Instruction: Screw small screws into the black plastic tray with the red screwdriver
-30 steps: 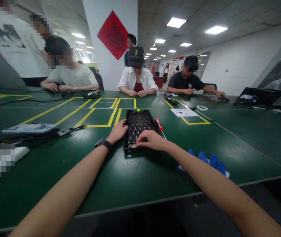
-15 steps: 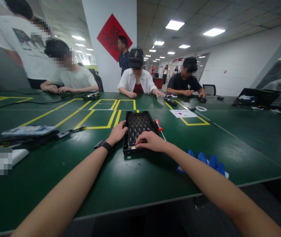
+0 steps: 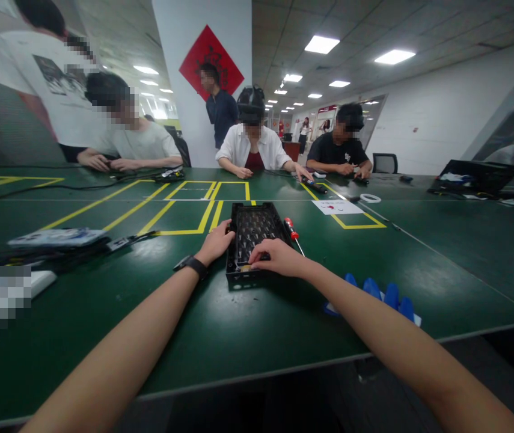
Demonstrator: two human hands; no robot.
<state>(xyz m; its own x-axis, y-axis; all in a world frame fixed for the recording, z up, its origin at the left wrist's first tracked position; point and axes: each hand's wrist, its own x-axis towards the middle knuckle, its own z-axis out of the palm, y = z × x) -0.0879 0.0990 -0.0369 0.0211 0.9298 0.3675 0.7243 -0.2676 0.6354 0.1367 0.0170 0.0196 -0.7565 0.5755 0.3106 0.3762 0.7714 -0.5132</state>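
Note:
A black plastic case point(image 3: 259, 225), its inside patterned with rows of small cells, lies on the green table in front of me. My left hand point(image 3: 216, 242) is closed on the case's left wall, thumb at the rim. Over the near right part of the case, my right hand point(image 3: 278, 257) pinches with bent fingers. By those fingertips, at the near end, sits a small yellowish piece point(image 3: 244, 267); whether they grip it or only press on it is hidden. Just right of the case lies a screwdriver point(image 3: 291, 230) with a red and black handle.
Blue-fingered gloves point(image 3: 391, 296) lie partly behind my right forearm. A white sheet of paper point(image 3: 335, 207) and a white ring point(image 3: 370, 198) are farther right. Bundled cables and a pale packet point(image 3: 58, 237) sit at left. Co-workers sit across the table point(image 3: 184, 337).
My hands and the case keep nearly the same place. The yellowish piece by my right fingertips shows a different face. Behind the table, the standing person has shifted left.

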